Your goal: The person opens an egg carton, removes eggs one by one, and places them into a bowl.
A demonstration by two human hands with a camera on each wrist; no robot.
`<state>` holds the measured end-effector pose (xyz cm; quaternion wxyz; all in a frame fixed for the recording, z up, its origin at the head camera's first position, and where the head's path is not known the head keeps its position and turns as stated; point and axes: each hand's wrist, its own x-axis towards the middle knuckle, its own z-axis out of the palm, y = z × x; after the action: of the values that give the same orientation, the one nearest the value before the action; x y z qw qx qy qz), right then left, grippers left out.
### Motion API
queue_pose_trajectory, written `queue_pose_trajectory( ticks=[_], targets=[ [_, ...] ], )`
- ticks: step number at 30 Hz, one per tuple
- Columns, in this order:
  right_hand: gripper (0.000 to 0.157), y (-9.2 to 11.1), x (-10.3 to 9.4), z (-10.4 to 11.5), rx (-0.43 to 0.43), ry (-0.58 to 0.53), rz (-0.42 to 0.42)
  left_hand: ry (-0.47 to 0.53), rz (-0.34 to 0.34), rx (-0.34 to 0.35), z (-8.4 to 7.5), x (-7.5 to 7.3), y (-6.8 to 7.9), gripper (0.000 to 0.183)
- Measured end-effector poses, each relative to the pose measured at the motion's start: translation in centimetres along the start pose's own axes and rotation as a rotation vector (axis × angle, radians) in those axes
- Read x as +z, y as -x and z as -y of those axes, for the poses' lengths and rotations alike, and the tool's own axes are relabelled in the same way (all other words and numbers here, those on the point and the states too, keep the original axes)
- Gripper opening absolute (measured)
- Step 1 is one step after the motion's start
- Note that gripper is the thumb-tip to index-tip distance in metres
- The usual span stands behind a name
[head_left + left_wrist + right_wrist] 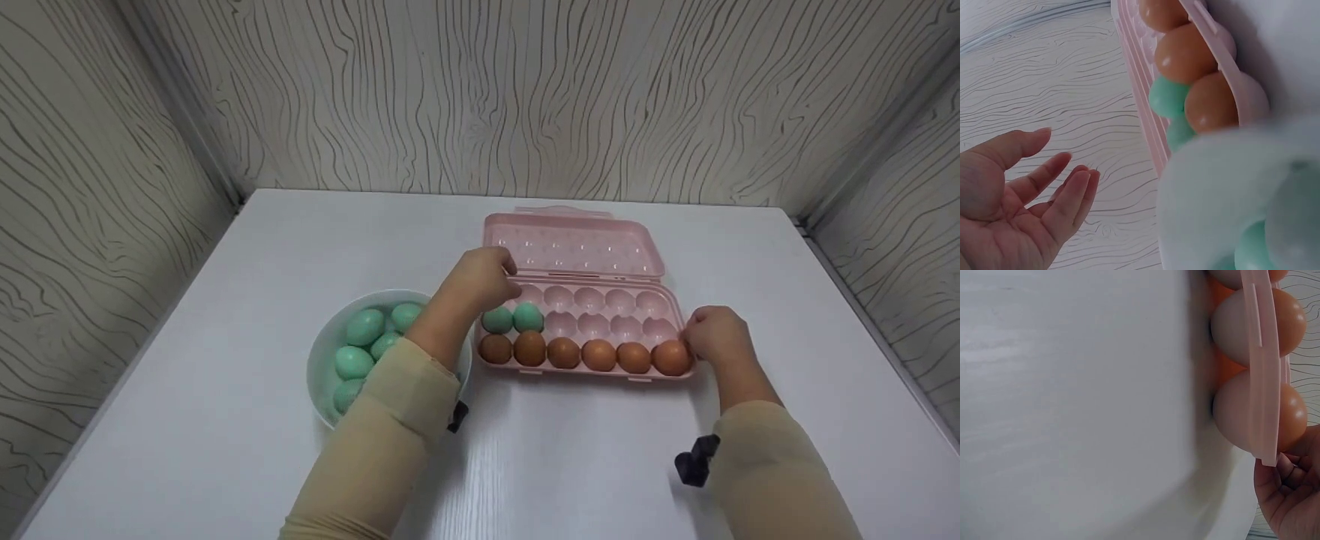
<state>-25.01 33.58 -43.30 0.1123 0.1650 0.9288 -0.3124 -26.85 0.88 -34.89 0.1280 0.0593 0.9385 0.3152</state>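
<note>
The left hand (482, 279), fingers parted, hovers over the far-left corner of the crosswise pink egg-carton base (592, 325), the right hand (720, 334) pinching its right edge.

Carton (593, 325) in all three views

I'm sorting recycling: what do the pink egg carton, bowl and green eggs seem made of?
Pink egg carton: probably glossy plastic, given its thin moulded shape and bright highlights.
Bowl: smooth plastic or ceramic; its plain white surface leaves that open.
Green eggs: satin shell or imitation, judging by soft highlights.
</note>
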Motion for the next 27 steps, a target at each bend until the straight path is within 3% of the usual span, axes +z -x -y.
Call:
queue_pose_trajectory(
  ticks=[13, 18, 23, 27],
  targets=[
    [0.006, 0.1, 0.1, -0.2, -0.013, -0.02, -0.004, 0.044, 0.036, -0.041, -0.5, 3.9, -0.9, 0.029],
    [0.006, 0.0, 0.1, -0.2, -0.006, -0.014, 0.011, -0.009, 0.019, -0.021, 0.0, 5.3, -1.6, 0.029],
    [0.008, 0.0, 0.0, -0.2, 0.001, -0.021, 0.021, -0.109, -0.014, 0.023, 0.4, 6.2, -2.1, 0.015],
    [0.008, 0.1, -0.1, -0.1, -0.01, -0.022, 0.017, -0.168, -0.019, 0.013, 0.4, 6.6, -2.4, 0.013]
  ],
)
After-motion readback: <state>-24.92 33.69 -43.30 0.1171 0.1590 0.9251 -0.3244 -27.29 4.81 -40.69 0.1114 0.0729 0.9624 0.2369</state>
